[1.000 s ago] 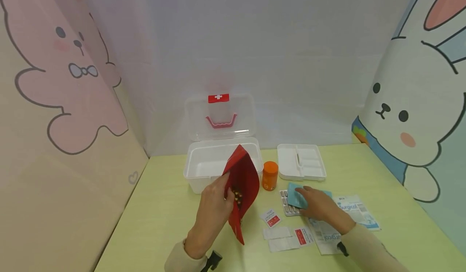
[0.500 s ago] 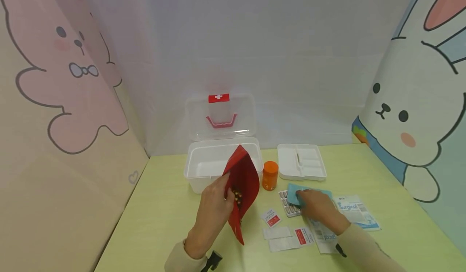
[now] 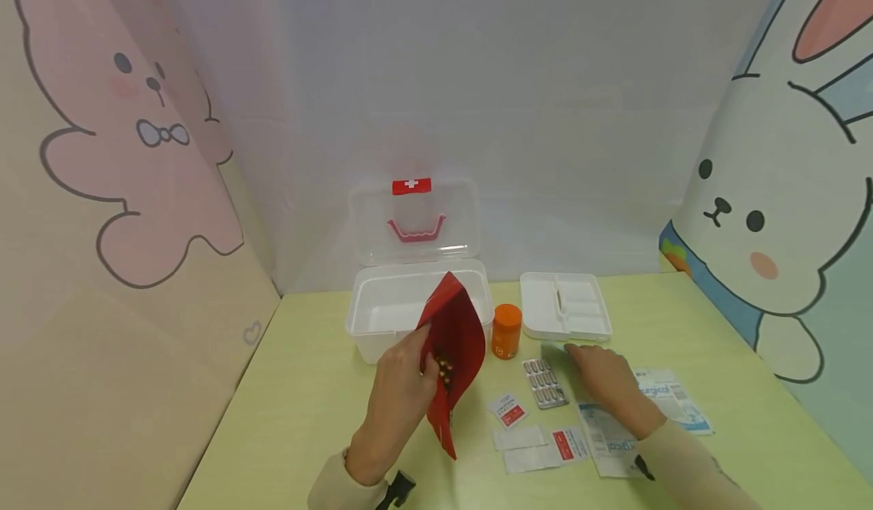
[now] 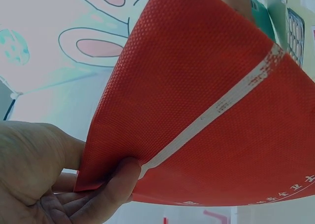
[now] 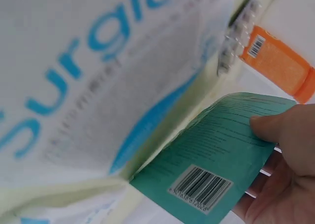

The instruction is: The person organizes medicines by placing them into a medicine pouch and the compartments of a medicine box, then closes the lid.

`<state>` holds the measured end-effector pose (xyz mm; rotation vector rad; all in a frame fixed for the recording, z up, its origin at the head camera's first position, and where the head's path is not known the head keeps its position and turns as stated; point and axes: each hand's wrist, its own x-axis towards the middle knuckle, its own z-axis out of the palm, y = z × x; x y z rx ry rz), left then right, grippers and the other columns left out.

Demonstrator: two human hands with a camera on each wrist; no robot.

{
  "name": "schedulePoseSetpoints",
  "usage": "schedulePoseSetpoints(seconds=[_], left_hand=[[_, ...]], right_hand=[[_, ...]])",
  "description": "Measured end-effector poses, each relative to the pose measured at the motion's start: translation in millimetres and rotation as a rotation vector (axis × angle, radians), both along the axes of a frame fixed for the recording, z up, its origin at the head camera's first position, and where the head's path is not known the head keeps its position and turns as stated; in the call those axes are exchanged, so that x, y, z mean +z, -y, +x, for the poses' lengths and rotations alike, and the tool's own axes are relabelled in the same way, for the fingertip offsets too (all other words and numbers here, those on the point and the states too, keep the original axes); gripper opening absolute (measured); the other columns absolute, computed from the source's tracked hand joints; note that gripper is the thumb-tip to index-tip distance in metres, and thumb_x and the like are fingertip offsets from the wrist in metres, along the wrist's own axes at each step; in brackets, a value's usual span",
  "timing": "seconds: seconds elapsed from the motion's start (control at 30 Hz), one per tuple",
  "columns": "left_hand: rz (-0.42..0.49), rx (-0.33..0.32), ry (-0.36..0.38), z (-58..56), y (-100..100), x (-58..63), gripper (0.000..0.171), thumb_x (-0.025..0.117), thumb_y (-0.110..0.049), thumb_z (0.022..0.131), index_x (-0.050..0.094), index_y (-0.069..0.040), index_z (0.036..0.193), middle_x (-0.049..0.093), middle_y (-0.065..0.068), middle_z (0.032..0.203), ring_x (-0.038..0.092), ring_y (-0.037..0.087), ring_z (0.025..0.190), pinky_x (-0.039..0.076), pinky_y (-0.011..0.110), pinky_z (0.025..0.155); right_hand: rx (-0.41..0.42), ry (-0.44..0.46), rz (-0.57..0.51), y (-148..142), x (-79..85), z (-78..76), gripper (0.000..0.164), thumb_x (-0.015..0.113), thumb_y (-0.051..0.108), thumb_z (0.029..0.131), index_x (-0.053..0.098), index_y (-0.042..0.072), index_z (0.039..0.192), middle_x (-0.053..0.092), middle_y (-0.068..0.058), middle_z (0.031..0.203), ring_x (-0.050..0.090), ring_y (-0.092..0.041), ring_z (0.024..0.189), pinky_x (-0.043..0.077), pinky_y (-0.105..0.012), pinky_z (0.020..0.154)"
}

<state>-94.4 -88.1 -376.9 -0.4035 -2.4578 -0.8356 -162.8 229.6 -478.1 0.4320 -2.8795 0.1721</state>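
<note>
My left hand [image 3: 402,389] grips the edge of a red fabric pouch [image 3: 467,328] and holds it upright above the table, its mouth spread; gold-coloured bits show by the thumb. In the left wrist view a white stripe crosses the pouch [image 4: 211,111]. My right hand [image 3: 607,381] pinches a teal flat packet [image 5: 197,160], thumb on its printed side, above a barcode. Seen from the head, the packet [image 3: 554,352] is edge-up and mostly behind the fingers. Beside it lies a blister pack of capsules [image 3: 544,383].
Behind the pouch stands a clear first-aid box [image 3: 371,345] with its lid raised. An orange bottle [image 3: 506,332] and a white compartment tray [image 3: 546,305] are right of it. In front lie small sachets [image 3: 508,410], white strips [image 3: 528,458] and "Surgical" packets [image 3: 614,438].
My right hand has taken hold of the teal packet and tipped it up off the blister pack, which is now uncovered. The left hand and the pouch have stayed put.
</note>
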Motion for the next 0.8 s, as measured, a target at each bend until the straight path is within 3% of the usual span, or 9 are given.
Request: schedulePoseSetpoints(seconds=[0.07,0.2,0.47,0.67,0.8], left_hand=[[0.0,-0.001,0.002,-0.1,-0.3,0.0,0.037,0.067,0.004,0.084,0.063,-0.002,0.12,0.072,0.014,0.108,0.071,0.025,0.094,0.06,0.037,0.078],[0.0,-0.003,-0.001,-0.5,-0.7,0.1,0.037,0.067,0.004,0.084,0.063,-0.002,0.12,0.072,0.013,0.108,0.071,0.024,0.093,0.06,0.036,0.078],[-0.006,-0.004,-0.018,-1.2,-1.1,0.5,0.037,0.067,0.005,0.083,0.064,-0.002,0.119,0.072,0.014,0.107,0.071,0.025,0.092,0.06,0.036,0.077],[0.001,-0.007,-0.019,-1.4,-1.0,3.1,0.035,0.066,0.004,0.084,0.064,-0.003,0.117,0.072,0.013,0.107,0.071,0.025,0.092,0.06,0.037,0.078],[0.006,-0.001,-0.015,-2.4,-0.2,4.1,0.034,0.066,0.004,0.084,0.064,-0.003,0.117,0.072,0.013,0.106,0.07,0.024,0.092,0.06,0.037,0.078]], right_hand=[[-0.002,-0.029,-0.022,-0.9,6.5,-0.7,0.005,0.061,0.007,0.093,0.064,0.008,0.096,0.066,-0.009,0.074,0.06,-0.026,0.059,0.045,-0.041,0.047],[-0.004,-0.082,-0.079,0.2,23.9,1.2,0.003,0.062,0.01,0.094,0.063,0.007,0.092,0.066,-0.009,0.071,0.057,-0.023,0.054,0.042,-0.039,0.044],[0.016,-0.164,-0.152,2.9,59.1,8.1,0.009,0.062,0.01,0.094,0.061,0.0,0.095,0.06,-0.01,0.061,0.049,-0.019,0.046,0.039,-0.035,0.043],[0.03,-0.235,-0.23,5.1,82.5,13.2,0.019,0.059,0.008,0.095,0.051,0.003,0.079,0.041,-0.001,0.052,0.036,-0.015,0.045,0.03,-0.028,0.045],[0.037,-0.302,-0.321,10.6,101.1,21.5,0.026,0.059,0.008,0.095,0.048,0.004,0.072,0.041,-0.002,0.052,0.037,-0.015,0.047,0.029,-0.025,0.046]])
